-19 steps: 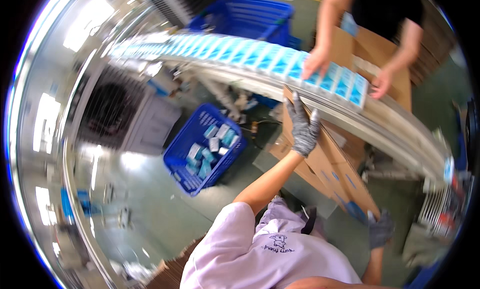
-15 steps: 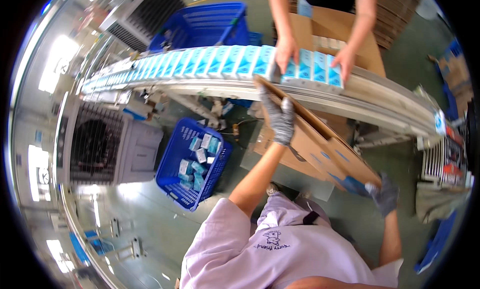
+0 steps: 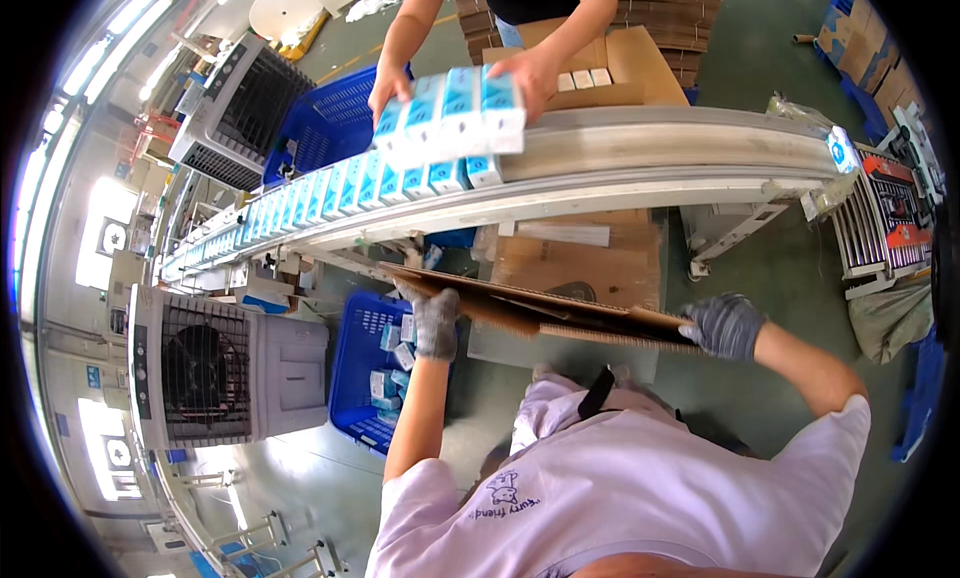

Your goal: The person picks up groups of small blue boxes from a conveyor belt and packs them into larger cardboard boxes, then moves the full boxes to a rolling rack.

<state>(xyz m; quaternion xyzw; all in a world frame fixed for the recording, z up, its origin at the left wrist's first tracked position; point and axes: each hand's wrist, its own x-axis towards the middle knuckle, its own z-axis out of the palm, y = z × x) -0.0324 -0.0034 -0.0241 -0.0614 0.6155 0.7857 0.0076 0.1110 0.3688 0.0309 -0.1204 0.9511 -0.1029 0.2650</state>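
Left fingers (image 3: pixel 443 302), right fingers (image 3: pixel 700 325): clamped on one flattened carton (image 3: pixel 580 318) | co-worker's two hands (image 3: pixel 533 80): four blue-white boxes (image 3: pixel 450 118)

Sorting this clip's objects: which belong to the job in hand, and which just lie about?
Job, apparently:
- folded carton, held by left hand and right hand
- blue-and-white boxes in co-worker's hands
- conveyor
- open carton

Lying about:
- grey fan unit
- blue basket of loose boxes
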